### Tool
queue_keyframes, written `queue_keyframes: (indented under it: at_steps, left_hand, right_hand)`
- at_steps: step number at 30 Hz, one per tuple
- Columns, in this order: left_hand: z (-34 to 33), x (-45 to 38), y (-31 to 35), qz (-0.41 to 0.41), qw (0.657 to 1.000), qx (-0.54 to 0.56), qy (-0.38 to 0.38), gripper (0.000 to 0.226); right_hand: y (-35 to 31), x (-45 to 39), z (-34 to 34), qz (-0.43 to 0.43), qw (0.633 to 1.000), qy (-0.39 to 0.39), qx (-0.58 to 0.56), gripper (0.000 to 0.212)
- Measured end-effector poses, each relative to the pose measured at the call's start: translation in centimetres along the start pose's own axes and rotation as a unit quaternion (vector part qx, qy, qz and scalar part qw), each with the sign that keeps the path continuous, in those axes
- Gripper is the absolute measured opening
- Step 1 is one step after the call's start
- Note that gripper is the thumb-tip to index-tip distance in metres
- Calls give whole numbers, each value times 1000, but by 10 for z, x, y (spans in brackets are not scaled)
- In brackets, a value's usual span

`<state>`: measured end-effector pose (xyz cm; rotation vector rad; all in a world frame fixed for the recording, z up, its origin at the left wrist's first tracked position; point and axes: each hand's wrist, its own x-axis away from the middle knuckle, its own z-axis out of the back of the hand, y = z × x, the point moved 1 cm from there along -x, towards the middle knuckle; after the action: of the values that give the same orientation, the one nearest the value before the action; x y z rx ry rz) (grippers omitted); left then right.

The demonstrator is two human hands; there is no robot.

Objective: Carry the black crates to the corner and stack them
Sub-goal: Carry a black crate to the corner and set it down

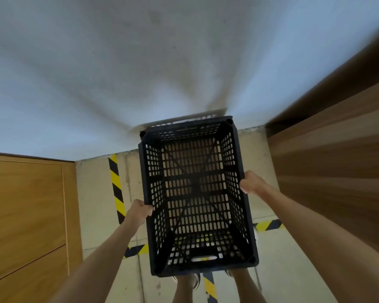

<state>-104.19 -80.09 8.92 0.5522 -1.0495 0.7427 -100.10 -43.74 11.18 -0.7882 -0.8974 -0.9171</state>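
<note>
A black perforated crate hangs in the air in front of me, its open top facing the camera and its far end close to the white wall. My left hand grips its left long rim. My right hand grips its right long rim. The crate is empty; the floor shows through its slotted bottom. No other crate is visible.
A white wall stands ahead. A wooden panel is on the left and a wooden cabinet on the right, forming a narrow bay. Yellow-black hazard tape marks the beige floor. My legs and shoes show below the crate.
</note>
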Motion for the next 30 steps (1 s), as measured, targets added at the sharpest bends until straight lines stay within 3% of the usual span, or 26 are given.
queue_keyframes:
  at_steps: [5, 8, 20, 24, 28, 30]
  left_hand:
    - [-21, -26, 12, -1, 1000, 25, -2, 53]
    - [-33, -32, 19, 6, 1000, 28, 2, 49]
    - [-54, -48, 40, 21, 1000, -9, -4, 55]
    - [-55, -27, 62, -101, 993, -68, -1, 69]
    - [-50, 25, 93, -222, 958, -183, -13, 71]
    - [-43, 60, 109, -265, 936, -232, 1, 70]
  right_hand:
    - [5, -41, -9, -4, 999, -25, -33, 58]
    - [16, -66, -15, -10, 997, -58, -56, 71]
    - [21, -79, -20, -20, 988, -85, -129, 72]
    - [7, -57, -16, 44, 995, -66, -65, 74]
    - [-28, -14, 1, 153, 983, -98, -19, 80]
    - [-43, 15, 19, 212, 973, -75, 46, 76]
